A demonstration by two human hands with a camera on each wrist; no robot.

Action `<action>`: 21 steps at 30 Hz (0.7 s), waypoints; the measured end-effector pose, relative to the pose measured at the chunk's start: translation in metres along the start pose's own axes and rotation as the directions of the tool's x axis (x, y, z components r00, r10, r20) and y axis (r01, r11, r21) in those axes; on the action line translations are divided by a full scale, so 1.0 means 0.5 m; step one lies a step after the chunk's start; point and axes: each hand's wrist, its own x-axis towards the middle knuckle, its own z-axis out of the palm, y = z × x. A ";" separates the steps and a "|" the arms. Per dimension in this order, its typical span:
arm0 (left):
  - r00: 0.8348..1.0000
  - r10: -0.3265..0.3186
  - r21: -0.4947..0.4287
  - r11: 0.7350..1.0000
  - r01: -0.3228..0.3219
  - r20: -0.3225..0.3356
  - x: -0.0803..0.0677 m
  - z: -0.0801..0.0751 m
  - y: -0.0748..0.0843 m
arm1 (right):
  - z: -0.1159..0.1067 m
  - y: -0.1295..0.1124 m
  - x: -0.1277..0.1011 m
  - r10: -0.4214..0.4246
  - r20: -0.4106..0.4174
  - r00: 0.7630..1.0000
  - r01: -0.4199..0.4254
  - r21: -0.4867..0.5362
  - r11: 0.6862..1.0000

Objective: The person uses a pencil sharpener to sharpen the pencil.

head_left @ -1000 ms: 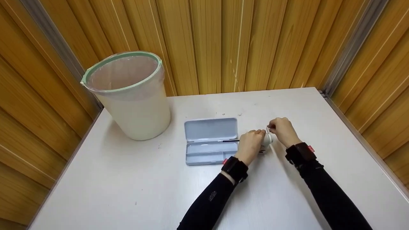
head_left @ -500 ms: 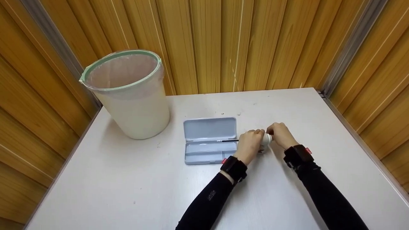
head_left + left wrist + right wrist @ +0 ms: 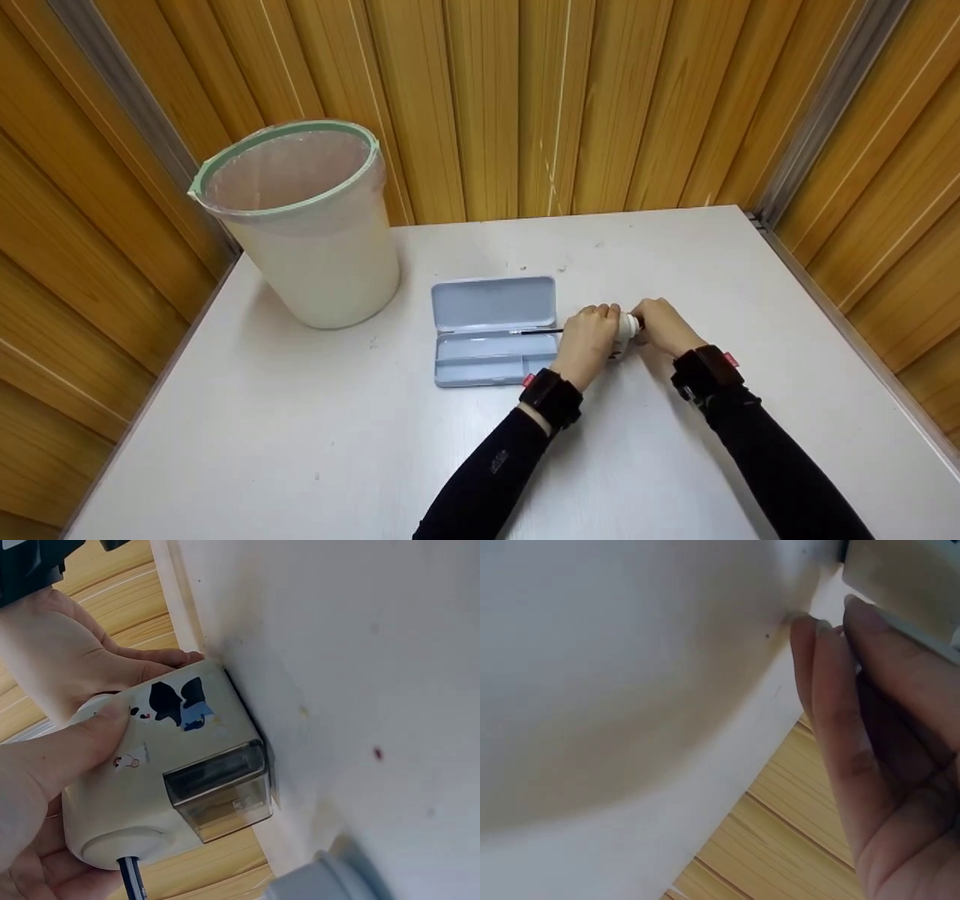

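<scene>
Two hands meet on one small white pencil sharpener [image 3: 624, 330] that stands on the white table [image 3: 300, 450], just at 3 o'clock from the open grey pencil case [image 3: 495, 330]. Our left hand [image 3: 586, 341] wraps the sharpener's body from the 9 o'clock side, thumb laid along its top; the left wrist view shows that thumb on the casing beside a black cow sticker, with the clear shavings drawer [image 3: 219, 791] facing the table. A dark pencil [image 3: 541, 330] sticks out of the sharpener toward 9 o'clock, over the case's edge. Our right hand [image 3: 661, 324] closes on the crank end at 3 o'clock, fingers curled round it; the right wrist view shows only fingers [image 3: 855, 727] against the cream casing. A lined waste bin [image 3: 300, 225] stands well apart at 10 o'clock.

Against the frame a second ago, our right hand sits lower and tighter to the sharpener, knuckles dropped from above it to its side. Left hand, pencil and case lie as before.
</scene>
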 end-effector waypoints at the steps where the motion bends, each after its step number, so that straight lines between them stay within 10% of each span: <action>1: 1.000 -0.001 0.015 1.000 0.001 -0.003 0.000 0.000 0.001 | 0.000 -0.001 -0.001 -0.001 -0.006 1.000 0.001 0.005 1.000; 21: 0.998 -0.045 0.086 0.995 0.042 0.035 0.009 -0.002 0.010 | -0.002 -0.010 -0.031 -0.023 0.012 1.000 0.022 0.058 0.998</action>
